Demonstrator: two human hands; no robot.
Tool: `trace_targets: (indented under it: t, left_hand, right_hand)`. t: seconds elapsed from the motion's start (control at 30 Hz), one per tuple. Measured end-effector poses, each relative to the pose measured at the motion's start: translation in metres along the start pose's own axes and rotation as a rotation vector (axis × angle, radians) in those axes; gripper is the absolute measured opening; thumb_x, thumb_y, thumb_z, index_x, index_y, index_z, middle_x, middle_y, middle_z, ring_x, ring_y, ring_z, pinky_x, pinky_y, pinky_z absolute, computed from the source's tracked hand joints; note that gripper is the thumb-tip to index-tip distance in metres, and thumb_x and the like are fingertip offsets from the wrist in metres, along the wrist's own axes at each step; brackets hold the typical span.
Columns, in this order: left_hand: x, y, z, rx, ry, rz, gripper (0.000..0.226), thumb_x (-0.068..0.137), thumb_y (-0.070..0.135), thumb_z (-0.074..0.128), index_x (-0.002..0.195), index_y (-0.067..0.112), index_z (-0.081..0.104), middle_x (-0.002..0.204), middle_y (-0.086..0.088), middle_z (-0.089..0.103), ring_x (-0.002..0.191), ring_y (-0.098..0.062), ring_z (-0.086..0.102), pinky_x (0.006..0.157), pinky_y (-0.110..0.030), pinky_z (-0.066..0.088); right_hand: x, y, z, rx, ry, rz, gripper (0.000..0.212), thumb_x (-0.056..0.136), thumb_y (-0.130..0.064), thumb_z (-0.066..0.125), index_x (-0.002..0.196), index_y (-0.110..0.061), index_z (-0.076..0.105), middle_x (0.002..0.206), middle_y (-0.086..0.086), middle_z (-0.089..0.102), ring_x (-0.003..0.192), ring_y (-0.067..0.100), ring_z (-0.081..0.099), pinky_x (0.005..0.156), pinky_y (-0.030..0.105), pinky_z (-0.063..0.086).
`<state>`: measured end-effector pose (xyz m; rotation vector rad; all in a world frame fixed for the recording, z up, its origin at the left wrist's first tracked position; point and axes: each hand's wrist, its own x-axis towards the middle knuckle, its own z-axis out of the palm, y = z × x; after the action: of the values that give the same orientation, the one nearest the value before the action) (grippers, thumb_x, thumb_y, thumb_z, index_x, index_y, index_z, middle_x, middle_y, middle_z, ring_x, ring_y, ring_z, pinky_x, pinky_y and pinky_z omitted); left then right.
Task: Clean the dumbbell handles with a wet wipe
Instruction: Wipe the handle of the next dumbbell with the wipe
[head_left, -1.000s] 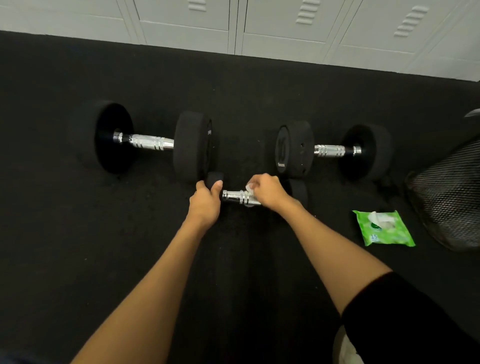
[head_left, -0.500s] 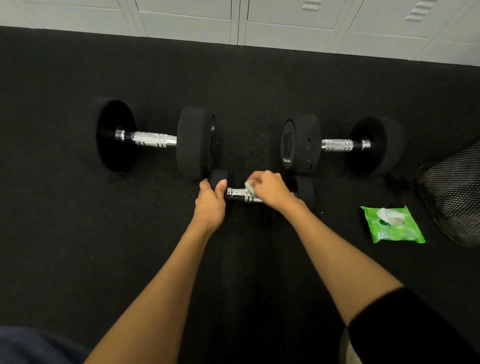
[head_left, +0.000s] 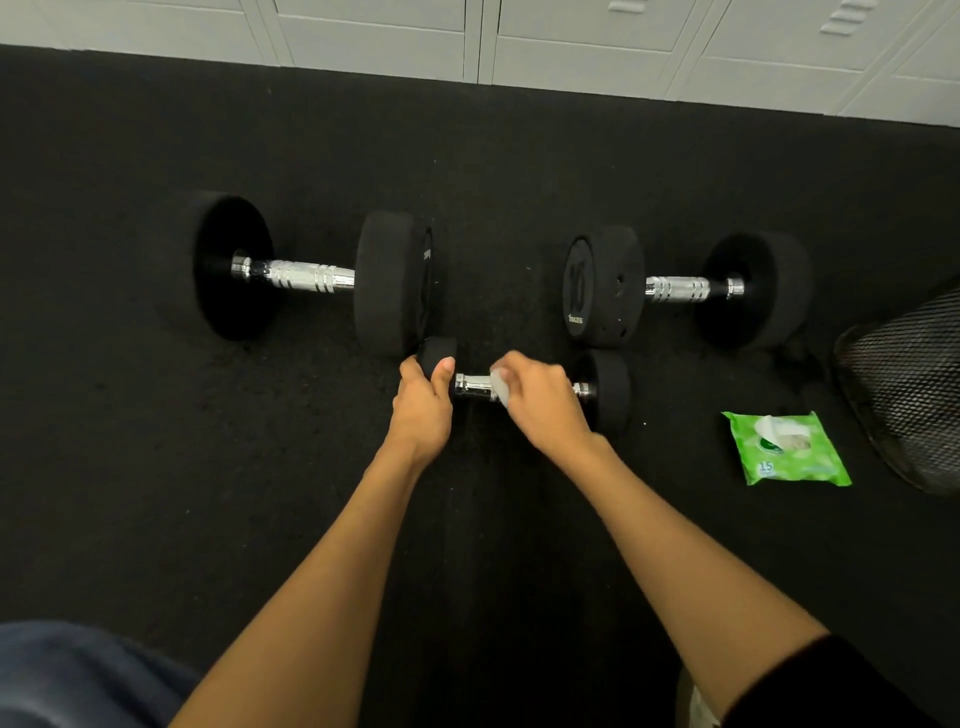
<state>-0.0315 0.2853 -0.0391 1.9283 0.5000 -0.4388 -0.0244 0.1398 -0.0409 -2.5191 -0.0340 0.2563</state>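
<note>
A small black dumbbell (head_left: 608, 387) with a chrome handle lies on the dark floor in front of me. My left hand (head_left: 422, 405) grips its left weight head. My right hand (head_left: 540, 400) is curled round the handle with a white wet wipe (head_left: 500, 385) wrapped on the metal. Behind it lie two bigger dumbbells: a large one (head_left: 306, 275) at the left and a medium one (head_left: 675, 288) at the right, both with bare chrome handles.
A green pack of wet wipes (head_left: 784, 449) with its flap open lies on the floor at the right. A black mesh bag (head_left: 909, 384) sits at the right edge. Pale lockers (head_left: 467, 36) line the far wall. My knee (head_left: 72, 675) shows at bottom left.
My right hand with the wipe has slid a little along the small dumbbell's handle. The left hand keeps its hold on the weight head. My head has tilted down slightly.
</note>
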Motion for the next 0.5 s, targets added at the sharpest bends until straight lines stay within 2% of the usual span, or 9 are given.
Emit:
trace_targets:
  t: [0.07, 0.17, 0.23, 0.33, 0.4, 0.43, 0.5]
  left_hand:
    - [0.001, -0.001, 0.000, -0.002, 0.000, 0.003, 0.056, 0.101, 0.044, 0.031, 0.145, 0.012, 0.022, 0.139, -0.013, 0.044, 0.128, -0.030, 0.042, 0.101, -0.042, 0.036]
    - [0.000, -0.002, 0.000, 0.001, 0.000, 0.010, 0.057, 0.100, 0.045, 0.031, 0.146, 0.012, 0.020, 0.140, -0.013, 0.044, 0.128, -0.031, 0.042, 0.101, -0.042, 0.036]
    - [0.000, -0.002, 0.000, 0.001, 0.003, 0.009, 0.057, 0.100, 0.045, 0.031, 0.146, 0.011, 0.020, 0.139, -0.014, 0.044, 0.127, -0.030, 0.043, 0.099, -0.041, 0.036]
    - [0.000, -0.001, 0.001, -0.010, 0.005, 0.010, 0.057, 0.101, 0.043, 0.031, 0.146, 0.012, 0.019, 0.136, -0.013, 0.045, 0.119, -0.026, 0.046, 0.090, -0.035, 0.037]
    - [-0.001, -0.001, 0.002, -0.019, 0.007, 0.010, 0.058, 0.101, 0.043, 0.032, 0.147, 0.011, 0.018, 0.139, -0.013, 0.044, 0.123, -0.026, 0.045, 0.091, -0.035, 0.036]
    - [-0.001, -0.001, 0.002, -0.022, 0.008, 0.010, 0.058, 0.101, 0.043, 0.032, 0.147, 0.012, 0.018, 0.141, -0.013, 0.042, 0.128, -0.028, 0.042, 0.095, -0.036, 0.036]
    - [-0.001, -0.002, 0.002, -0.027, 0.009, 0.012, 0.058, 0.100, 0.043, 0.032, 0.147, 0.012, 0.019, 0.143, -0.014, 0.041, 0.132, -0.030, 0.039, 0.099, -0.037, 0.035]
  right_hand:
    - [0.024, -0.004, -0.004, 0.015, -0.120, 0.160, 0.026, 0.094, -0.020, 0.043, 0.105, -0.014, 0.065, 0.096, 0.010, 0.065, 0.085, 0.027, 0.060, 0.071, 0.034, 0.048]
    - [0.041, -0.010, -0.010, 0.029, -0.286, 0.279, 0.027, 0.089, -0.017, 0.046, 0.105, -0.014, 0.067, 0.101, 0.011, 0.063, 0.089, 0.026, 0.059, 0.078, 0.039, 0.052]
    - [0.036, -0.010, -0.006, 0.048, -0.236, 0.234, 0.026, 0.090, -0.015, 0.046, 0.104, -0.014, 0.068, 0.102, 0.013, 0.065, 0.092, 0.028, 0.060, 0.082, 0.040, 0.052]
    - [0.002, -0.006, 0.009, 0.057, -0.019, 0.034, 0.024, 0.095, -0.013, 0.046, 0.110, -0.012, 0.066, 0.103, 0.012, 0.068, 0.097, 0.028, 0.062, 0.085, 0.040, 0.050]
    - [-0.024, 0.000, 0.023, 0.096, 0.066, -0.050, 0.030, 0.095, -0.005, 0.047, 0.121, -0.010, 0.062, 0.121, 0.011, 0.063, 0.116, 0.025, 0.056, 0.102, 0.036, 0.043]
    - [-0.035, 0.003, 0.030, 0.109, 0.084, -0.055, 0.036, 0.095, -0.001, 0.047, 0.128, -0.009, 0.057, 0.134, 0.011, 0.056, 0.129, 0.022, 0.048, 0.110, 0.032, 0.036]
    - [-0.050, 0.008, 0.040, 0.099, 0.106, -0.060, 0.045, 0.093, 0.004, 0.048, 0.136, -0.009, 0.049, 0.147, 0.010, 0.042, 0.140, 0.018, 0.032, 0.114, 0.029, 0.026]
